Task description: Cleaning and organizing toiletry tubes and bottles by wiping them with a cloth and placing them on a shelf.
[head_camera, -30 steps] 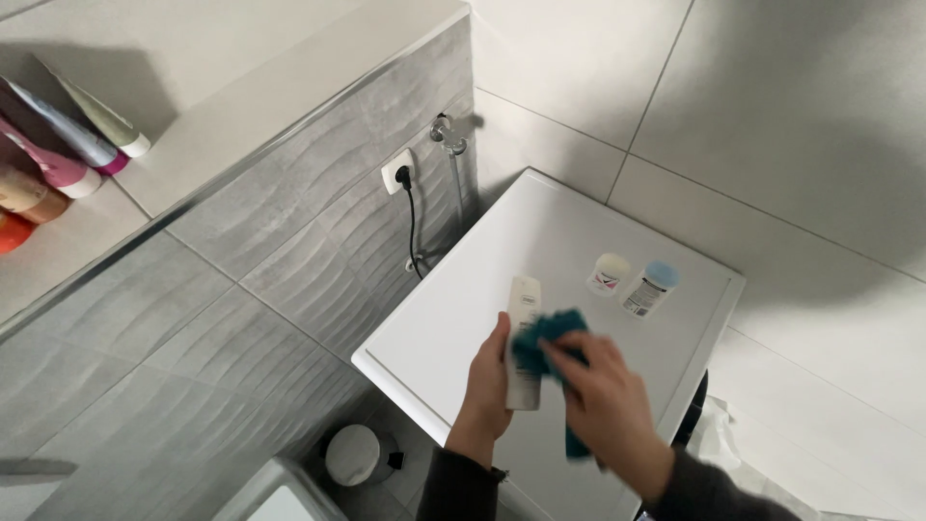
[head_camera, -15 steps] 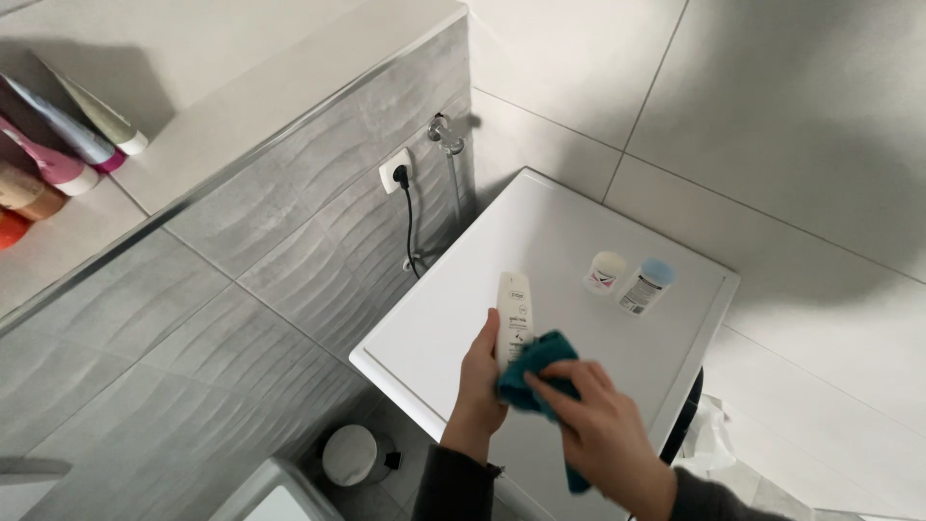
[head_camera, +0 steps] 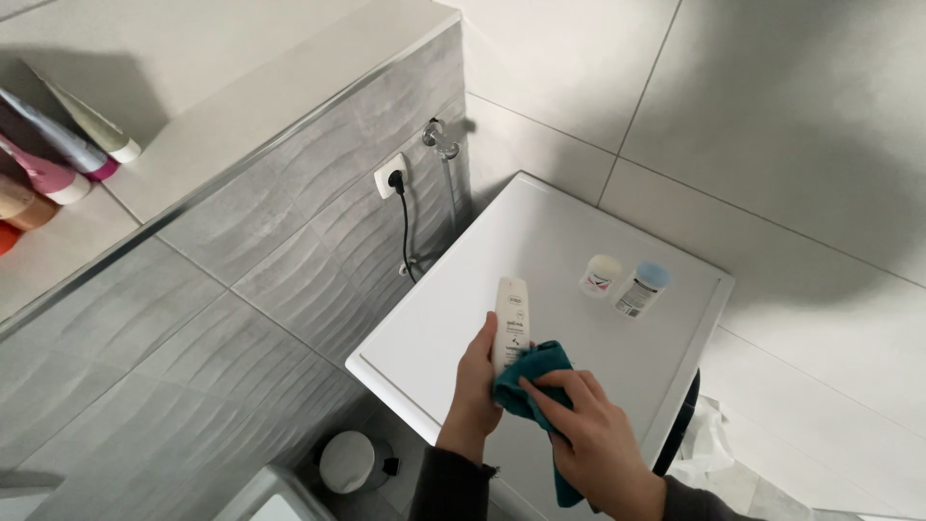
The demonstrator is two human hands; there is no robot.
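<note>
My left hand (head_camera: 474,386) grips a white tube-shaped bottle (head_camera: 510,314) upright over the white top of a washing machine (head_camera: 502,241). My right hand (head_camera: 588,434) holds a teal cloth (head_camera: 526,371) pressed around the lower half of the bottle; the cloth's tail hangs down below my palm. Farther back on the machine top stand two small deodorant containers, one white (head_camera: 601,275) and one with a pale blue cap (head_camera: 644,287).
A grey wavy-tiled wall carries a socket with a black plug (head_camera: 393,178) and a chrome tap (head_camera: 439,138). Several coloured tubes (head_camera: 58,154) stand on a ledge at upper left. A small lidded bin (head_camera: 349,461) sits on the floor below.
The cloth in my right hand has slid down the bottle from its upper middle to its lower part, baring more of the top. The view shifted slightly.
</note>
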